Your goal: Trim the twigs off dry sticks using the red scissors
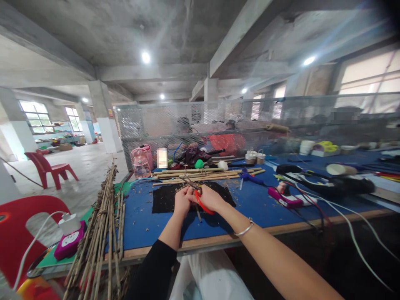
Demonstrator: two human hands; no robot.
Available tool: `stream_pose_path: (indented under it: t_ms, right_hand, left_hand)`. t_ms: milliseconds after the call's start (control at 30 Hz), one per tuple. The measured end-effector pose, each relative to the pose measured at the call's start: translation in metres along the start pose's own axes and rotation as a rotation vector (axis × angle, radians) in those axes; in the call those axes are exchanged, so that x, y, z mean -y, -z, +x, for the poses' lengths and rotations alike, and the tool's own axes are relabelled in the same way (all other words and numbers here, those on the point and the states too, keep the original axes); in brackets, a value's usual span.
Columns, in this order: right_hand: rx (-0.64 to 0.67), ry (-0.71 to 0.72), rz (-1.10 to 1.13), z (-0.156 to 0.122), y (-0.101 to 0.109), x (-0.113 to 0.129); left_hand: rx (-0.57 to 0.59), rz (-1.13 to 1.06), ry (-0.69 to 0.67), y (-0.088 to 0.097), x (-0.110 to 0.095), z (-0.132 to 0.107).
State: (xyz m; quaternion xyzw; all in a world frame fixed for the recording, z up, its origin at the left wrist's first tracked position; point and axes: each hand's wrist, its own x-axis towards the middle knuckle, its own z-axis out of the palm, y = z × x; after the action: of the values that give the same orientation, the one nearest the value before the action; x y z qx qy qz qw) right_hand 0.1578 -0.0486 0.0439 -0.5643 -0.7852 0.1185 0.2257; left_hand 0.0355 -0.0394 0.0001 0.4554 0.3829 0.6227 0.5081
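Note:
My left hand (182, 200) pinches a thin brown twig (189, 182) over a black mat (165, 199) on the blue table (256, 208). My right hand (210, 197), a silver bangle on its wrist, is closed round red-handled scissors (201, 203) whose blades meet the twig just right of my left fingers. Both hands work close together above the mat, which is sprinkled with small cut bits.
A bundle of long dry sticks (103, 233) lies along the table's left edge beside a pink power strip (69, 243). Bamboo rods (206, 173), pink glue gun (286, 198), cables, small baskets (254, 157) and a pink bottle (140, 163) crowd the table. Mesh screen (250, 121) behind; red chairs (50, 168) left.

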Motion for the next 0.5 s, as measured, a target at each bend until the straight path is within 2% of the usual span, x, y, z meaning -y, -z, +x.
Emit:
stream_pose_path:
  t_ms: [200,500]
  right_hand:
    - [0.021,-0.063,0.003,0.001,-0.006,-0.006]
    - [0.040,-0.057,0.049,0.002,-0.014,-0.020]
  left_hand:
    - [-0.016,0.104,-0.012,0.000,-0.001,-0.002]
    - [-0.039,0.141,0.040,0.001,-0.001,-0.001]
